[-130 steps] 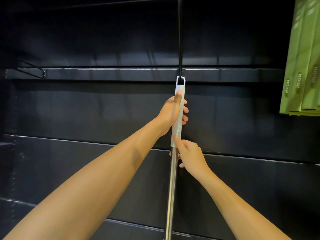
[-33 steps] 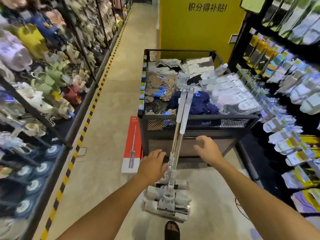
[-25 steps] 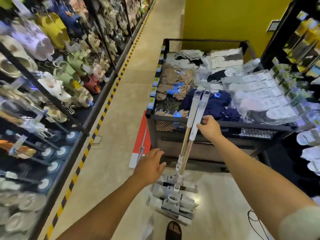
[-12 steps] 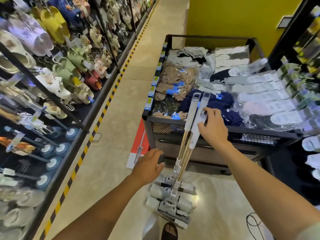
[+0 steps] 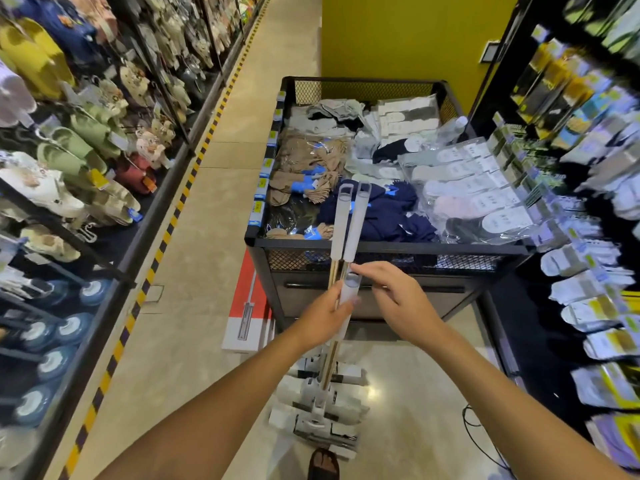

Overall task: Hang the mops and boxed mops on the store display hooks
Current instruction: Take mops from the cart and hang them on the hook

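Observation:
Two mops (image 5: pixel 349 220) with white grips and metal poles lean on the front rim of a black mesh bin (image 5: pixel 388 244). My left hand (image 5: pixel 323 320) grips the white handle of a third mop (image 5: pixel 348 294), held upright in front of the bin. My right hand (image 5: pixel 398 301) is beside that handle's top, its fingers stretched out and the fingertips touching the end. The white mop heads (image 5: pixel 322 410) are bunched on the floor below. A red and white boxed mop (image 5: pixel 246 306) stands on the floor against the bin's left side.
The bin holds packs of socks (image 5: pixel 467 188). Racks of slippers (image 5: pixel 69 150) line the left of the aisle, hanging packets (image 5: pixel 595 271) the right. A yellow wall (image 5: pixel 398 36) stands behind the bin. My sandalled foot (image 5: pixel 323 464) and a black cable (image 5: pixel 481 438) are on the tiled floor.
Since hanging a mop on a dark wall hook, I turned to the aisle. My right hand pulled one mop off the bin toward me; my left hand rose and took its handle.

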A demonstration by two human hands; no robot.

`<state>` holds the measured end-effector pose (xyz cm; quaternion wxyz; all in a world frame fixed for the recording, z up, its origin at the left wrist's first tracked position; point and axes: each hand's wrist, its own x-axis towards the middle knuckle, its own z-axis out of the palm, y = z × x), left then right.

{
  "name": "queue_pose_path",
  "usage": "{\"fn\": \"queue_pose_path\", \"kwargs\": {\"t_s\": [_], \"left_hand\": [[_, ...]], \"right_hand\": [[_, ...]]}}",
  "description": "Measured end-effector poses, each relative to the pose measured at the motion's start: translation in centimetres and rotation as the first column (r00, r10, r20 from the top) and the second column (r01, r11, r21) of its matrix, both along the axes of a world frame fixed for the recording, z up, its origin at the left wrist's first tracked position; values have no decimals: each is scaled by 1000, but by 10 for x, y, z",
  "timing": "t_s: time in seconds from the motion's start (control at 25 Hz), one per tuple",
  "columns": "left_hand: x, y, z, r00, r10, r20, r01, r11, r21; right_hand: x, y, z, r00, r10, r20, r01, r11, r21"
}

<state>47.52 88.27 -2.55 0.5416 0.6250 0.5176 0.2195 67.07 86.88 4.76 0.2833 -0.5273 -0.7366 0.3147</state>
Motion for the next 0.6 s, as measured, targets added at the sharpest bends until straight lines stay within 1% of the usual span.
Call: {"fn": "queue_pose_path", "kwargs": {"t_s": [0.08, 0.16, 0.24, 0.36, 0.44, 0.48, 0.6], "left_hand": [[0, -5, -1, 1000, 18, 3, -18, 999, 34], [-9, -13, 1, 998, 56, 21, -57, 997, 57], [-21, -24, 3, 995, 95, 28, -96, 994, 53], [-40, -42, 6, 991, 130, -12, -130, 990, 49], [-52, -54, 11, 987, 148, -56, -144, 987, 70], [-57, -60, 14, 985, 159, -73, -153, 985, 79], [-82, -86, 23, 970, 219, -105, -211, 974, 78]], "right_hand": [[-2, -16, -9, 994, -1, -105, -7, 997, -73], [-6, -28, -29, 979, -74, -188, 39, 983, -182], [-13, -41, -54, 980, -80, -183, 19, 950, -313], [-36, -62, -97, 993, 25, -112, -71, 898, -433], [-57, -76, -125, 995, 78, -67, -101, 877, -470], [-67, -81, -134, 993, 99, -69, -120, 868, -481], [-102, -96, -144, 983, 160, -87, -182, 886, -426]]}}
